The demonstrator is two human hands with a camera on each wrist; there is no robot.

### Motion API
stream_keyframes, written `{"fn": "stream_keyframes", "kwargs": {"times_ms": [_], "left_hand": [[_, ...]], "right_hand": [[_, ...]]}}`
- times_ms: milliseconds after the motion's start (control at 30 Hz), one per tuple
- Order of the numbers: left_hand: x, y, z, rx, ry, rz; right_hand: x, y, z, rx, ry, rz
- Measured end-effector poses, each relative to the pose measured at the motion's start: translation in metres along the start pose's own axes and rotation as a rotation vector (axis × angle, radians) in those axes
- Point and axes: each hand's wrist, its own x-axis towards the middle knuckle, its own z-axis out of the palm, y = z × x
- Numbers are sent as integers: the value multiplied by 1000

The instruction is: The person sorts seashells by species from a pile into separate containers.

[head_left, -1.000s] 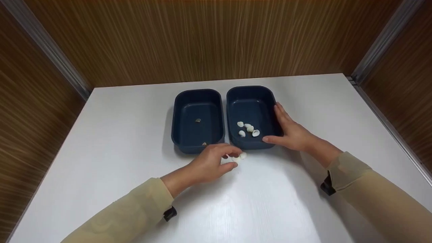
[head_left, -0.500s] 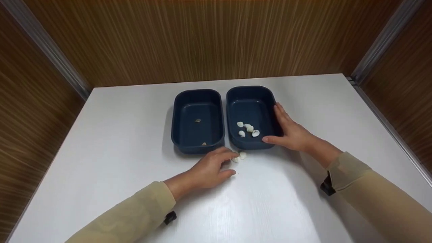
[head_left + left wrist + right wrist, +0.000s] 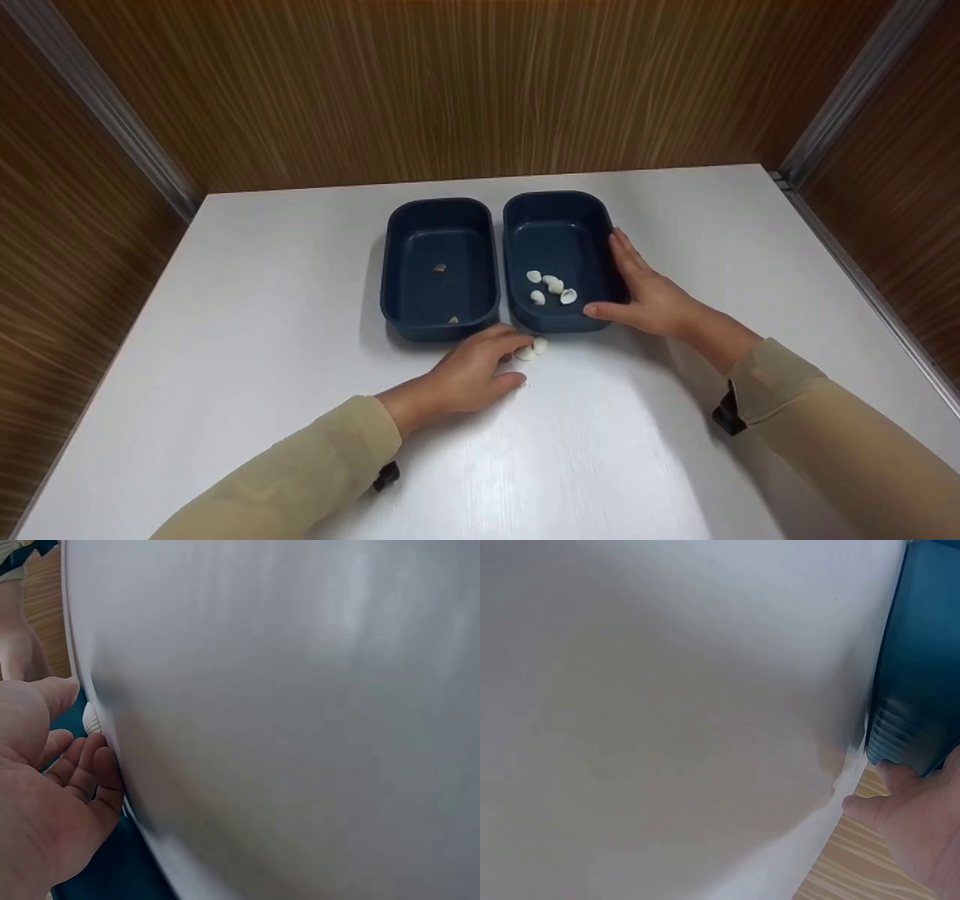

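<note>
Two white seashells [image 3: 540, 346] lie on the table just in front of the boxes. My left hand [image 3: 469, 373] reaches over the near one [image 3: 523, 352], fingertips right at it and the thumb spread apart from the fingers. In the left wrist view, a ribbed shell [image 3: 91, 718] shows beyond the loosely bent fingers [image 3: 109, 765]. My right hand [image 3: 654, 300] holds the right dark blue box [image 3: 566, 322] by its near right corner, fingers along the outer side and thumb over the rim. Several white shells [image 3: 555, 286] sit inside that box.
The left dark blue box [image 3: 431, 331] stands close beside the right one and has two small brown pieces [image 3: 440, 268] in it. A white table [image 3: 285, 300] bears everything, with wood-grain panels [image 3: 480, 90] behind and at both sides.
My left hand has shifted slightly down, and its fingers and thumb have spread apart at the near shell. The right hand and both boxes have stayed in place.
</note>
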Motion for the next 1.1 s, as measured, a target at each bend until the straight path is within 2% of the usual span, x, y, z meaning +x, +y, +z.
{"fn": "stream_keyframes", "kwargs": {"times_ms": [400, 800, 1100], "left_hand": [[5, -4, 5, 72, 18, 4], [8, -5, 6, 76, 34, 36], [5, -6, 5, 45, 44, 41]], "right_hand": [[2, 0, 1, -9, -3, 2], [1, 1, 1, 0, -6, -1], [1, 1, 1, -11, -7, -3]]}}
